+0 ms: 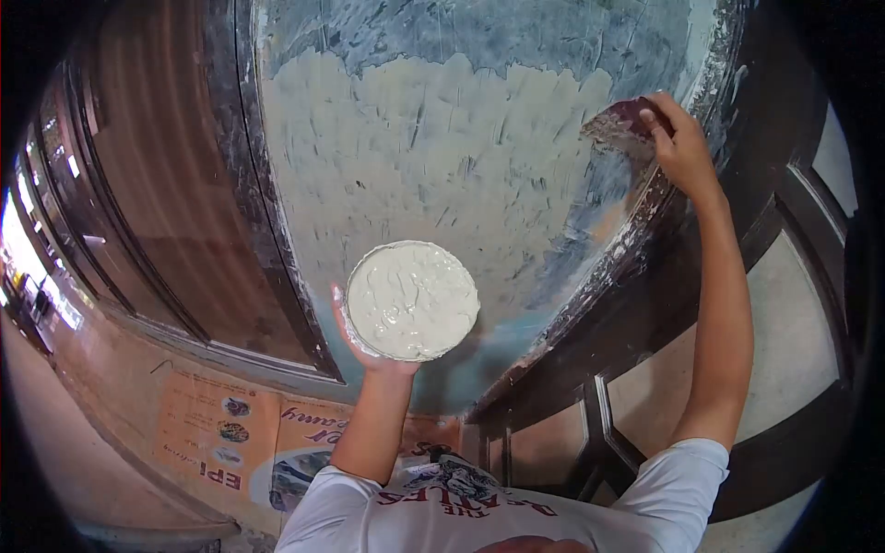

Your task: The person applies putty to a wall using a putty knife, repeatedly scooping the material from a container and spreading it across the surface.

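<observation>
My left hand holds up a round tub from below, its fingers around the left side. Pale, wet putty fills it to the rim, and there are white smears on the fingertips. Up at the right, my right hand pinches a dark red putty spreader between thumb and fingers. The spreader's putty-smeared edge is against or very close to the wall panel. Pale putty coats the panel's middle in streaks, while its top and lower right show blue-grey.
A putty-smeared dark frame edges the panel on the right. Brown wooden panelling stands at left, dark-framed panels at right. On the floor lies a printed orange sheet.
</observation>
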A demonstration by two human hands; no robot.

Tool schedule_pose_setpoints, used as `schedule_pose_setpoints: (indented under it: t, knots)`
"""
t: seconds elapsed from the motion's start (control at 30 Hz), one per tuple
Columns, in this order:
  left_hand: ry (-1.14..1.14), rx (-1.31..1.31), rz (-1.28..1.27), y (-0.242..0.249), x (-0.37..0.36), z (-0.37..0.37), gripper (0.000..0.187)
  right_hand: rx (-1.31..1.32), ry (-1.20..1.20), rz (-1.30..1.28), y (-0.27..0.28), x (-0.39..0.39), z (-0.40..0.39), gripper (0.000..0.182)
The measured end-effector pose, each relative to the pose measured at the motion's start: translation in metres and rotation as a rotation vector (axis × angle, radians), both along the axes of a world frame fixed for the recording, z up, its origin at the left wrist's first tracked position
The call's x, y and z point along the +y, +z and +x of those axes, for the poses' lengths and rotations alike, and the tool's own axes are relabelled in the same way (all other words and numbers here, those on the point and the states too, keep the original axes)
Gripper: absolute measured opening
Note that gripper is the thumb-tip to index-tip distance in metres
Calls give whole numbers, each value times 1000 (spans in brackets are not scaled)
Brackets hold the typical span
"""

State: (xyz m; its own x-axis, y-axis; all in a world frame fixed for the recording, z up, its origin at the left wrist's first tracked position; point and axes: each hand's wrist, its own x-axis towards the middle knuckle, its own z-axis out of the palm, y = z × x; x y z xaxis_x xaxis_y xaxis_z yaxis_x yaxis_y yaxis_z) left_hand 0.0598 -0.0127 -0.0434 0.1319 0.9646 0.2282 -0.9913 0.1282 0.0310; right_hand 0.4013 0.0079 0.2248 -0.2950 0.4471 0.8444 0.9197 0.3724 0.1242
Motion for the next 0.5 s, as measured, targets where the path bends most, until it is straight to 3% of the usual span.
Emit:
schedule_pose_setpoints:
  t: [0.07,0.13,0.2,0.33,0.4,0.5]
  knots:
    - [3,-2,-3,5,-1,0,75,106,3,-21,11,-6,-8,25]
    - [15,2,-15,5,-2,-2,75,265,73,117,21,-4,-3,26]
    - [17,1,-11,5,-3,-5,75,268,67,115,22,-4,3,26]
    - [15,-24,70,-5,-1,-10,75,250,110,-197,7,-7,-8,24]
    - [31,3,19,-6,-1,-10,75,-11,12,-95,1,-6,-13,24]
    - [22,3,-7,1,-4,-8,76,93,25,87,14,2,-11,25]
